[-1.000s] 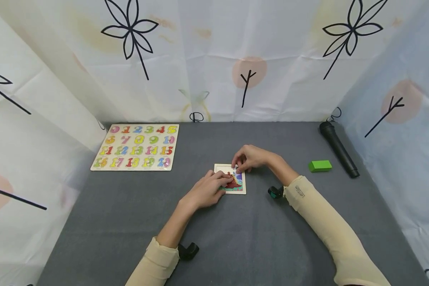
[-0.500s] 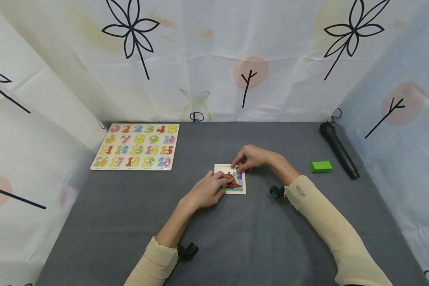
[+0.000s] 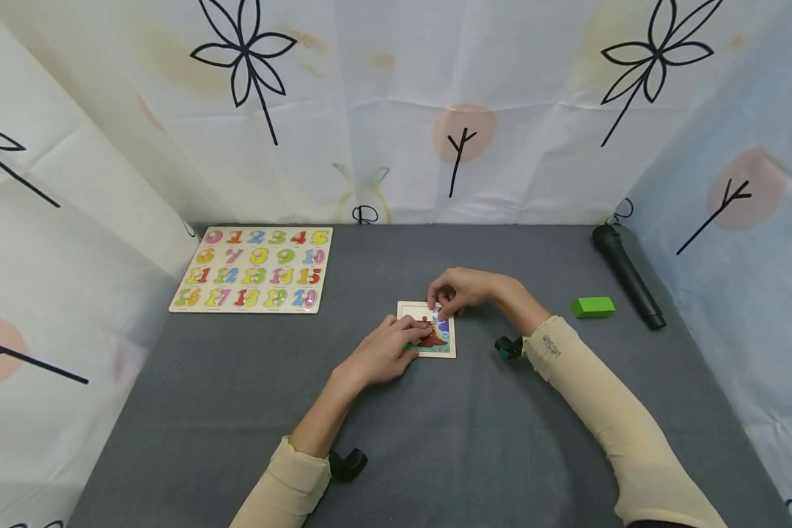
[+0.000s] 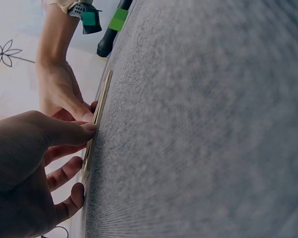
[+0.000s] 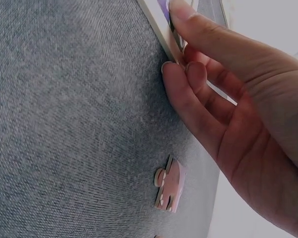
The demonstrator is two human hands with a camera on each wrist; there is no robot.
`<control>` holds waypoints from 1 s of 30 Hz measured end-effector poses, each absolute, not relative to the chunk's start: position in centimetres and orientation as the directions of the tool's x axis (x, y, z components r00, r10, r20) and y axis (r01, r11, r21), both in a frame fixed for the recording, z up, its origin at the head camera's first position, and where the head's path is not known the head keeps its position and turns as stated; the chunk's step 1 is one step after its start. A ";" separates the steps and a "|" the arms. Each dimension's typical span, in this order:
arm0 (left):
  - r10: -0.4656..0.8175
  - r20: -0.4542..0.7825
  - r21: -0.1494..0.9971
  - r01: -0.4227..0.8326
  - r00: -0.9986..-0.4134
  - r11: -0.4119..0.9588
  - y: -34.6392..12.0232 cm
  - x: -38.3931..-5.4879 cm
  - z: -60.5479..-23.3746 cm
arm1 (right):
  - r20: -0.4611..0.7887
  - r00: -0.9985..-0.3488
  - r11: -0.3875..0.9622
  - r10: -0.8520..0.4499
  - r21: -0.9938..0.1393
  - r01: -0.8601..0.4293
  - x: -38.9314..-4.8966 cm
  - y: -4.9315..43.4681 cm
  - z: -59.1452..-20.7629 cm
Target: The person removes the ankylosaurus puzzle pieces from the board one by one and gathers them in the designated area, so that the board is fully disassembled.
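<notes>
A small jigsaw puzzle board [image 3: 441, 352] with a pale frame lies flat on the grey table, showing a colourful picture with a red-brown figure. My left hand [image 3: 384, 350] rests on its left side, fingers reaching over the picture and thumb [image 4: 84, 130] at the near edge. At the upper right corner my right hand [image 3: 462, 290] pinches a jigsaw piece [image 5: 176, 37] between thumb and fingers, tilted against the board. The fingers cover much of this piece. Another jigsaw piece [image 5: 170, 186], pinkish, lies on the cloth near the right hand; the head view does not show it.
A number puzzle board [image 3: 251, 270] lies at the back left. On the right are a green block [image 3: 593, 307] and a black microphone [image 3: 627, 275]. Printed white curtains [image 3: 369, 110] enclose the back and both sides of the table.
Both hands stay nearly still at the jigsaw board, with the right fingers at its upper right corner throughout. The head view shifts very slightly.
</notes>
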State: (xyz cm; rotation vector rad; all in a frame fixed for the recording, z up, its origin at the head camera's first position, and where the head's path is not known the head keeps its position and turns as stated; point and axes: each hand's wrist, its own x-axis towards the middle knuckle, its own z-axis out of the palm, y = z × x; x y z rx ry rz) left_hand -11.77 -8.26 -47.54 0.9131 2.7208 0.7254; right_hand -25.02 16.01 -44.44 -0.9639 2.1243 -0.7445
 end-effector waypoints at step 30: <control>0.599 0.021 0.530 0.518 -0.800 0.672 -7.4 -11.3 -47.8 | -0.214 -0.737 0.676 -0.641 -0.612 -0.411 -21.1 17.1 -44.2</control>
